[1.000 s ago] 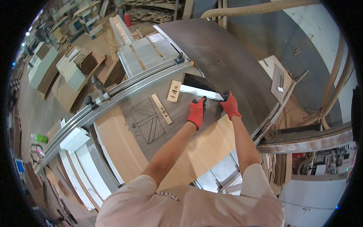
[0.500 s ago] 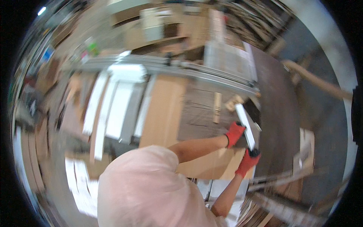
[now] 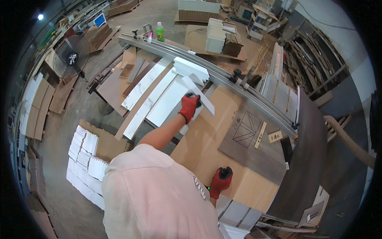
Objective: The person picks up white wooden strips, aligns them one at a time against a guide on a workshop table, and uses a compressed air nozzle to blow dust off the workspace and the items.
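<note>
Fingers of the left hand (image 3: 189,106), in a red and black glove, close on a white strip (image 3: 204,98), which slants just beside a stack of white pieces (image 3: 190,68). Curled fingers on the right hand (image 3: 220,183) are near the close edge of a light wood board (image 3: 199,145); whether they hold anything, I cannot tell. Farther right, a small wooden stick (image 3: 260,135) lies on a dark board (image 3: 262,159) beside a line drawing (image 3: 247,129).

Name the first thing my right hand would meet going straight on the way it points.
Probably the drawn-on dark brown panel, across the pale board from the right hand; height is unclear, so it might pass above.
</note>
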The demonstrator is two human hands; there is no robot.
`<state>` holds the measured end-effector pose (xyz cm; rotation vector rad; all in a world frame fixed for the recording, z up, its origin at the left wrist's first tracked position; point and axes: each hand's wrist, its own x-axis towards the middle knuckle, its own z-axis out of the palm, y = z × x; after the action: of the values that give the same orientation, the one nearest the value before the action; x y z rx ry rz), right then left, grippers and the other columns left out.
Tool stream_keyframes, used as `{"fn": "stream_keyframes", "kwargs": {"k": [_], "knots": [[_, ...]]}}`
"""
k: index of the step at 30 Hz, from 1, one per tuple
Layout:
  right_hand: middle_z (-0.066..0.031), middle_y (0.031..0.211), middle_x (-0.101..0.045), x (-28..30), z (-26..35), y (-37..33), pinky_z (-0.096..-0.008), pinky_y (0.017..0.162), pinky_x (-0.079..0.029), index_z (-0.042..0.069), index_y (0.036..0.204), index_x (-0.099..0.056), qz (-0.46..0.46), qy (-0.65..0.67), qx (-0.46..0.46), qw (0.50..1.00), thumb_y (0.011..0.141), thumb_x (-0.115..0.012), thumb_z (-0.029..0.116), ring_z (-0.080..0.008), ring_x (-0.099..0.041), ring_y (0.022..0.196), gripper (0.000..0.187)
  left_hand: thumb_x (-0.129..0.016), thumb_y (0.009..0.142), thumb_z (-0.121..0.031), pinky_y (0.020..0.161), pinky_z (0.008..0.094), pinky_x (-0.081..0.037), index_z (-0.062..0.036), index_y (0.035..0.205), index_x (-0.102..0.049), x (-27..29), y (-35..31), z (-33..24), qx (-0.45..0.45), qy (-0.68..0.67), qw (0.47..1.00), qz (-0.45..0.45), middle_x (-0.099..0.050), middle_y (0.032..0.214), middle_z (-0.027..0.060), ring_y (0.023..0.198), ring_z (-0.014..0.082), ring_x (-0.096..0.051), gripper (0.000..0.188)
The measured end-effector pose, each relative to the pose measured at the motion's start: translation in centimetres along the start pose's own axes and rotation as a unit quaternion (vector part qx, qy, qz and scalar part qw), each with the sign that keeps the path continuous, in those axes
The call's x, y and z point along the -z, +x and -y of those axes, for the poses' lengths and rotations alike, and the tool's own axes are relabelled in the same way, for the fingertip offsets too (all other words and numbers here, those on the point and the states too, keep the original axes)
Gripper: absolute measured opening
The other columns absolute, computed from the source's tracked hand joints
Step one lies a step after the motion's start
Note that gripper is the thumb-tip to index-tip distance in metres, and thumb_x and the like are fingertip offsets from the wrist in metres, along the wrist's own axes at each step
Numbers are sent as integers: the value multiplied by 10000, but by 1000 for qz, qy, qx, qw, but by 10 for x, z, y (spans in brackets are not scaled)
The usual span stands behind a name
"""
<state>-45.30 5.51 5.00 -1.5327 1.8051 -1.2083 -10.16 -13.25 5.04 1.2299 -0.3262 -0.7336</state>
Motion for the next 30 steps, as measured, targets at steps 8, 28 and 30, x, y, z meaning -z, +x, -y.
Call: {"fn": "stream_keyframes", "kwargs": {"k": [8, 28, 30], "knots": [[-120, 957, -700, -10, -11, -3, -381, 788, -536, 37, 1061, -660, -32, -64, 85, 994, 783, -767, 124, -275, -674, 864, 310, -750, 732, -200, 814, 410, -548, -22, 1218, -551, 27, 180, -2, 20, 72, 973, -218, -672, 1059, 217, 955, 352, -665, 554], [-144, 993, -700, -10, -3, -4, -387, 797, -555, 16, 1065, -664, -25, -35, 39, 998, 772, -779, 96, -290, -682, 891, 325, -613, 824, -239, 1005, 428, -468, 10, 1249, -582, -8, 194, -28, 128, 350, 911, -176, -489, 1363, 299, 1188, 406, -573, 493], [-145, 991, -699, -8, -6, -5, -388, 799, -555, 14, 1068, -662, -37, -45, 36, 998, 773, -776, 89, -290, -680, 891, 326, -607, 828, -268, 1024, 423, -454, 17, 1336, -522, -19, 183, -29, 156, 342, 912, -165, -452, 1407, 285, 1237, 386, -546, 589]]}}
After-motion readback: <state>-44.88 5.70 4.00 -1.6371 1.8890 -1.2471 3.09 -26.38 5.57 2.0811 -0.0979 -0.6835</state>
